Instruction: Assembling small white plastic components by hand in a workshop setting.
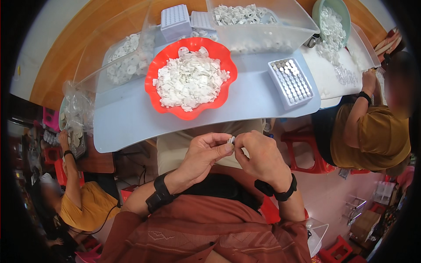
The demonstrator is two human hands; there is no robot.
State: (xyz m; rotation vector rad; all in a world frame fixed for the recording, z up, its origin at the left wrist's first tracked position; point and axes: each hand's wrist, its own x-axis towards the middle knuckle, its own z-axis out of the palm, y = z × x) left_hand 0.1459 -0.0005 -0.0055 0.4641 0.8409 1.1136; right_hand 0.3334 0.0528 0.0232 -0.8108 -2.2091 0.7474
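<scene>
My left hand (205, 154) pinches a small white plastic piece (231, 140) between thumb and forefinger, in front of the table's near edge and above my lap. Right against it is my right hand (262, 157), its fingers curled closed at the piece; whether they grip it too or hold some other bit is hidden by the knuckles. Beyond the hands, a red scalloped bowl (191, 115) stands on the table, heaped with white plastic pieces (190, 79). To the right sits a white rack (298, 103) with rows of round silvery pieces.
The pale blue table (254, 94) carries clear bins (267, 35) of white parts at the back and a stacked white rack (175, 22). A green bowl (319, 11) spills clear parts at right. Co-workers sit on both sides, near a red stool (302, 149).
</scene>
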